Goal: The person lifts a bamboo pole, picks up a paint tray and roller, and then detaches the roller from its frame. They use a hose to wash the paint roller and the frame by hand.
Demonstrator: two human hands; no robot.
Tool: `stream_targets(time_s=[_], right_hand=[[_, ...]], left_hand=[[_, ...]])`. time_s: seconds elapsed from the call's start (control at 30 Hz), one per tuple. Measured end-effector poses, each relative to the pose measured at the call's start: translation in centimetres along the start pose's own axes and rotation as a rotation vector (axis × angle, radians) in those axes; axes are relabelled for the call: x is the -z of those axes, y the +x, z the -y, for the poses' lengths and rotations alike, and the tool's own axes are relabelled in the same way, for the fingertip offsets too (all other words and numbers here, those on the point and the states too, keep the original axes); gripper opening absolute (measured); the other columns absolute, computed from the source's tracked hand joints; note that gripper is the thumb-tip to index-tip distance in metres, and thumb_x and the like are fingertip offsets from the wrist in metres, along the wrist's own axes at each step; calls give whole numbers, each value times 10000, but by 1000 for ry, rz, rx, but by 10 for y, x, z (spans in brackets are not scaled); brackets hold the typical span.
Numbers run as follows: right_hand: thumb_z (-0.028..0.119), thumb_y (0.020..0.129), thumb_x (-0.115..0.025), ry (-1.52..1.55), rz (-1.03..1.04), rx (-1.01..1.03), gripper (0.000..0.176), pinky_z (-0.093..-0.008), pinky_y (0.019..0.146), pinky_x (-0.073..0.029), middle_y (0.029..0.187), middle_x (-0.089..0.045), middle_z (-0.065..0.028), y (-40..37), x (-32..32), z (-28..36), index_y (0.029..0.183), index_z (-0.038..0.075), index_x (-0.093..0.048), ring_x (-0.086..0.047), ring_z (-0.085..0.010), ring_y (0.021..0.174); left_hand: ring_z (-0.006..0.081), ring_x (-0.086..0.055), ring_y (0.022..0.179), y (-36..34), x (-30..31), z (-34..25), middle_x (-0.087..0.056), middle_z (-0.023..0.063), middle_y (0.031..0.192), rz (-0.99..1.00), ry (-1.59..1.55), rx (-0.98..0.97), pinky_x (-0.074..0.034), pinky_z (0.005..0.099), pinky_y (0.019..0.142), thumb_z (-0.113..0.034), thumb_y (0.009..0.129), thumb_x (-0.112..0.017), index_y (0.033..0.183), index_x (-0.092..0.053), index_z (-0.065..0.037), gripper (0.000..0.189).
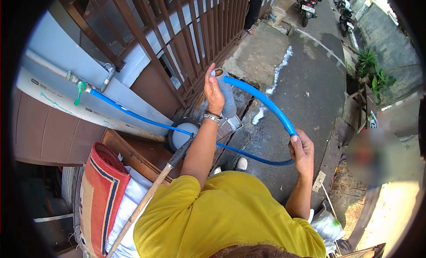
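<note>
My right hand (302,152) is closed round a blue hose (266,101), which arches up and to the left from my fist. The hose's open end points toward my left hand (214,96). That hand is raised with its palm showing and fingers stretched out, and it holds nothing. Just behind my left hand, a grey fuzzy-looking cylinder (228,106) stands upright with a brown round end. From a wall tap with a green handle (80,87), the hose crosses over a dark-rimmed bucket (170,134), passes behind my left forearm and loops to my right hand.
A wooden-handled pole (141,202) leans beside my left arm, by a folded red rug (104,187) and white cloth. A brown metal gate (177,45) lines the left. Another person (254,11) stands near it. Motorbikes (305,7) and plants (377,78) line the alley.
</note>
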State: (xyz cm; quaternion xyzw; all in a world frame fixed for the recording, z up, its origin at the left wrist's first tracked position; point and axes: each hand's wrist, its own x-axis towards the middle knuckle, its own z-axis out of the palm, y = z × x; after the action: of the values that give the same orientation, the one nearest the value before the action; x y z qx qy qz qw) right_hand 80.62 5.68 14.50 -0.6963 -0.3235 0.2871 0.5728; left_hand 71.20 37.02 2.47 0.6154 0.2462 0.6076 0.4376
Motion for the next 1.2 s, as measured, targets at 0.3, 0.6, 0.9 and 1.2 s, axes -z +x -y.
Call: stream_targets(time_s=[0.3, 0.6, 0.9, 1.2], right_hand=[[306, 1038, -547, 16, 24, -28, 350, -211, 482, -318, 664, -451, 49, -6, -8, -5, 1176, -2, -635, -397, -32, 543], [326, 1044, -524, 15, 30, -24, 375, -214, 437, -251, 590, -399, 59, -13, 1, 0, 1204, 0, -618, -327, -27, 480], [360, 1026, -524, 166, 158, -24, 447, -214, 441, -286, 612, -438, 26, -3, -10, 6, 1241, -27, -585, -364, -46, 472], [322, 1018, -542, 265, 503, -40, 430, -218, 455, -337, 651, -472, -4, 31, -22, -36, 1280, -18, -540, -391, -65, 477]], left_hand=[[298, -425, 1384, -5, 6, -1, -460, 176, 1489, 105, 17, -86, -284, 380, 1154, -404, 1036, -340, 1473, -404, 9, 605], [406, -472, 1340, -14, 8, -10, -487, 240, 1447, 181, 15, 52, -351, 431, 1113, -353, 1045, -396, 1481, -390, -33, 541], [409, -402, 1396, -36, 16, -20, -430, 262, 1492, 69, 167, 23, -316, 419, 1148, -306, 1059, -377, 1525, -331, -4, 558], [346, -587, 1153, -100, 50, -78, -586, 206, 1287, 75, 390, 157, -471, 404, 952, -259, 1017, -509, 1337, -550, -25, 399]])
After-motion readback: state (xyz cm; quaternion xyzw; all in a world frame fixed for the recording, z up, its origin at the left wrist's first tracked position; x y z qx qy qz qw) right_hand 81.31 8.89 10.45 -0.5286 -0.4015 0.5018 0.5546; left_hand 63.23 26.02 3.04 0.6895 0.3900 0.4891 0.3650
